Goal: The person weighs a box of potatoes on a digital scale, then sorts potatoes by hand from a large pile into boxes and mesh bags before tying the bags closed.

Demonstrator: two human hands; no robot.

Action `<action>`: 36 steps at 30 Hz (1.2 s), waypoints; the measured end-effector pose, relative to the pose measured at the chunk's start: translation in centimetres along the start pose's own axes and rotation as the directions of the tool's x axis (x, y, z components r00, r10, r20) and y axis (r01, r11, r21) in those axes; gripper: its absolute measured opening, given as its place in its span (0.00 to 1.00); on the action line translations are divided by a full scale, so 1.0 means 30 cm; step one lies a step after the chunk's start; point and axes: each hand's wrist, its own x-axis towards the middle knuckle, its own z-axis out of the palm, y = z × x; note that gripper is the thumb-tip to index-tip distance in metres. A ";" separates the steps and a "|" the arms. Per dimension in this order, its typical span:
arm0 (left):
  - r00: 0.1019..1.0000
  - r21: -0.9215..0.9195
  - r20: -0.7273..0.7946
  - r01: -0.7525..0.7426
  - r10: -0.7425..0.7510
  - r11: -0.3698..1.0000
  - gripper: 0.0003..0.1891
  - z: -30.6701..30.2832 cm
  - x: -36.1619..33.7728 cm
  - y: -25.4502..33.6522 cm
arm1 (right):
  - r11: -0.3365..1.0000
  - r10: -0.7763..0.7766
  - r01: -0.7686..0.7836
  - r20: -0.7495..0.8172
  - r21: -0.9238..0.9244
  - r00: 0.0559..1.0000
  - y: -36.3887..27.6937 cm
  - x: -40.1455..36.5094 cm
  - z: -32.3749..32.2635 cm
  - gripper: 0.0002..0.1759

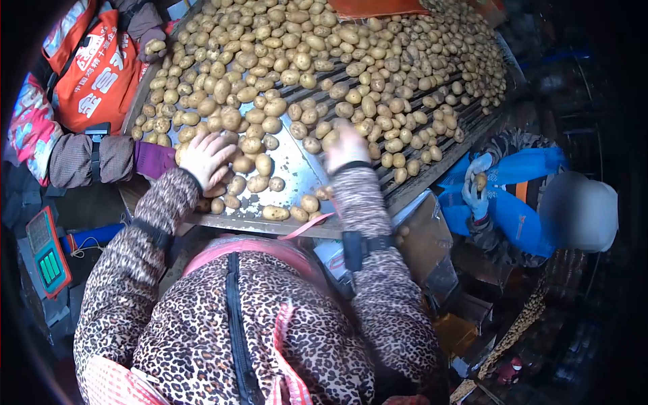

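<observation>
Many potatoes (pixel 378 104) lie over a slatted sorting table (pixel 324 94) with a bare metal plate (pixel 291 165) at its near side. My left hand (pixel 206 160) rests palm down on potatoes at the near left, its fingers spread. At the right edge of the plate, my right hand (pixel 347 145) is among potatoes, blurred by motion; whether its fingers hold one cannot be made out. Several loose potatoes (pixel 275 212) lie between my hands and the table's near edge.
A person in a red apron (pixel 98 74) stands at the left, a purple sleeve (pixel 154 159) near my left hand. Another person in blue (pixel 516 202) holds a potato at the right. A scale (pixel 48 253), cardboard boxes (pixel 428 236) and an orange cloth (pixel 374 8) surround the table.
</observation>
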 end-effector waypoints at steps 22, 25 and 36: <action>0.995 -0.382 0.082 0.087 -0.060 0.920 0.18 -0.066 -0.137 0.176 | 0.937 0.064 0.014 0.211 -0.349 0.975 0.248 0.068 0.207 0.39; 0.995 -0.401 0.092 0.061 -0.026 0.914 0.18 -0.064 -0.152 0.195 | 0.985 0.081 -0.053 0.171 -0.163 0.982 0.267 0.053 0.213 0.33; 0.984 -0.426 0.106 0.173 -0.141 0.888 0.15 -0.063 -0.261 0.206 | 0.985 0.110 -0.143 -0.293 -0.093 0.950 0.329 0.218 -0.062 0.39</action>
